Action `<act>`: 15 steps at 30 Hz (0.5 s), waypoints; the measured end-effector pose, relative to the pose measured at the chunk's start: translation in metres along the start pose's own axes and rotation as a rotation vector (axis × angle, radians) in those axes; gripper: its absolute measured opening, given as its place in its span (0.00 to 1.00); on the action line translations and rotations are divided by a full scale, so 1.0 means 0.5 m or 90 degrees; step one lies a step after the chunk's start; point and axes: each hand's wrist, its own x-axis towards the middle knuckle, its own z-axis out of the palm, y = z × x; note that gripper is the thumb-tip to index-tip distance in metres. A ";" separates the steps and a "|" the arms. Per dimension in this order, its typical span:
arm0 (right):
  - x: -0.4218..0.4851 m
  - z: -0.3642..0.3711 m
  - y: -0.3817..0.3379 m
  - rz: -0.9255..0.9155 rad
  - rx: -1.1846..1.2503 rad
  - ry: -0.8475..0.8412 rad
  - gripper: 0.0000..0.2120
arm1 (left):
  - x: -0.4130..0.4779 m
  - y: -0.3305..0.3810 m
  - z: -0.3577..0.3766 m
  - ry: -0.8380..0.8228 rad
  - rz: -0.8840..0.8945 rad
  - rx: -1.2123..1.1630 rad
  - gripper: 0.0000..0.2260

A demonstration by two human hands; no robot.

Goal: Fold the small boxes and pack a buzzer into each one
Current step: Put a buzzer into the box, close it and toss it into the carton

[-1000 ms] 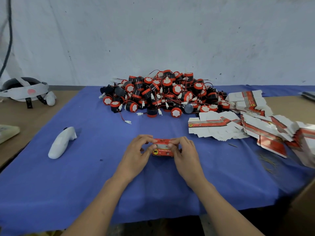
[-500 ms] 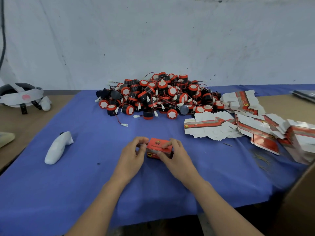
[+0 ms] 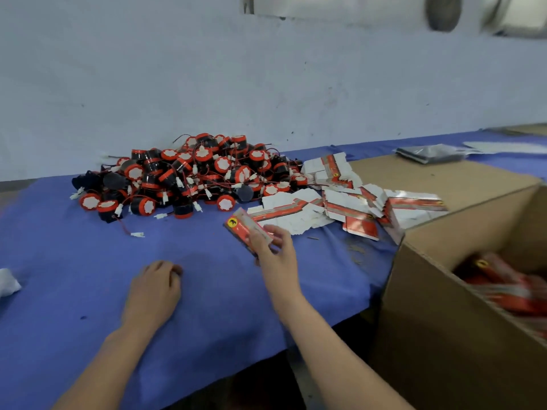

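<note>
Right hand [image 3: 276, 253] grips a folded red small box [image 3: 242, 226], held tilted over the blue-clothed tabletop [image 3: 74, 261], just beside the spread of flat unfolded boxes [image 3: 340, 202]. Left hand [image 3: 155, 288] rests on the cloth, fingers loosely curled, holding nothing. Behind both hands lies the heap of red-and-black buzzers [image 3: 189, 173]. At the right an open cardboard carton [image 3: 444, 291] holds blurred red packed boxes [image 3: 503, 285]
</note>
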 end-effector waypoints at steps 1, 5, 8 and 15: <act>0.004 -0.015 -0.030 0.032 0.073 0.043 0.12 | 0.001 0.009 -0.005 -0.008 0.012 0.015 0.10; 0.024 -0.087 -0.168 0.041 0.347 0.128 0.21 | 0.023 0.151 -0.051 0.005 0.095 -0.208 0.11; 0.020 -0.140 -0.277 -0.033 0.456 0.132 0.21 | 0.026 0.365 -0.100 0.018 0.227 -0.435 0.09; -0.059 -0.306 -0.509 -0.483 0.573 0.280 0.21 | -0.066 0.764 -0.184 -0.188 0.500 -0.651 0.10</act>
